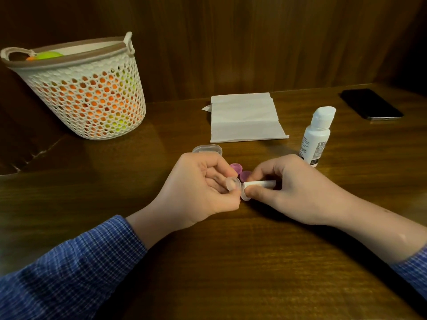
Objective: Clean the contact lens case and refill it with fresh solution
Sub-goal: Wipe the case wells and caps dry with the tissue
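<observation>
- Two sleeves of blue checked cloth come in from the near edge, the left sleeve [69,269] reaching close to the wrist and the right sleeve [413,269] pushed further up the forearm.
- The left hand [196,192] is curled, its fingertips pinching one clear well of the lens case [239,189], which is held just above the wooden table [231,262] near the middle of the scene.
- The right hand [298,190] is curled too; it grips a rolled white tissue [260,183] whose tip meets the case's other well.
- Whether the thumb of the right hand also touches the case cannot be told.
- Two purple caps [240,171] lie on the table just beyond the hands, side by side.
- A small clear lid [207,149] lies a little further off, partly hidden by the left hand.
- A white solution bottle [316,136] stands upright to the right of the caps, its cap closed.
- A folded white napkin [246,117] lies flat beyond the caps, towards the far wall.
- A dark phone [372,103] lies at the far right of the table.
- A white mesh basket [85,88] stands at the far left, with orange and green things showing through its holes.
</observation>
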Demonstrator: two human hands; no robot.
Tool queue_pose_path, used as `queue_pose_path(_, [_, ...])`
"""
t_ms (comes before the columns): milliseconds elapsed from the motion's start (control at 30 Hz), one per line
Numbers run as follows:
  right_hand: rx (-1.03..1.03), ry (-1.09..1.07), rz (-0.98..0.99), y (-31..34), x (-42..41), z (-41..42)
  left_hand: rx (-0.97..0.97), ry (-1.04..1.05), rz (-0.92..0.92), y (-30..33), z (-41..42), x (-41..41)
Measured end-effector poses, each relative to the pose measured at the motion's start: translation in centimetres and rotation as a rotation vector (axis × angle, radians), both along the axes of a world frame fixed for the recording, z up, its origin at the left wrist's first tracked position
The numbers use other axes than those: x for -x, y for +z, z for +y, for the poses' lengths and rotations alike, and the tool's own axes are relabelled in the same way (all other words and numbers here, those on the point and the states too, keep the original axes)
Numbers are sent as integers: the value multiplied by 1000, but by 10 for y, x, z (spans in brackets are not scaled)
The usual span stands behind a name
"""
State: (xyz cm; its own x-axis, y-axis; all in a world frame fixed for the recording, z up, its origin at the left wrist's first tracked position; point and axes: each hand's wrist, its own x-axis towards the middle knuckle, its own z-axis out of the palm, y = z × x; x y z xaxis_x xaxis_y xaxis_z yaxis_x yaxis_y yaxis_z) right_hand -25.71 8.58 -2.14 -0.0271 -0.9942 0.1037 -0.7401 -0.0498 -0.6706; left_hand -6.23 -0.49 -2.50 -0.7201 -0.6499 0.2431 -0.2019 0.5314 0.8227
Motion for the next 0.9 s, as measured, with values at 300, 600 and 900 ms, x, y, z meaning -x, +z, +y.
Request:
queue_pose_path(300, [114,-41,-109,3,-1,1,-170,-51,89,3,-3,3])
queue_pose_path(600, [254,-71,-331,4,-2,1,-332,-134,125,5,-6,6])
queue_pose_path(900, [429,17,-66,6,-3,6,-445,-209,121,9,-8,2])
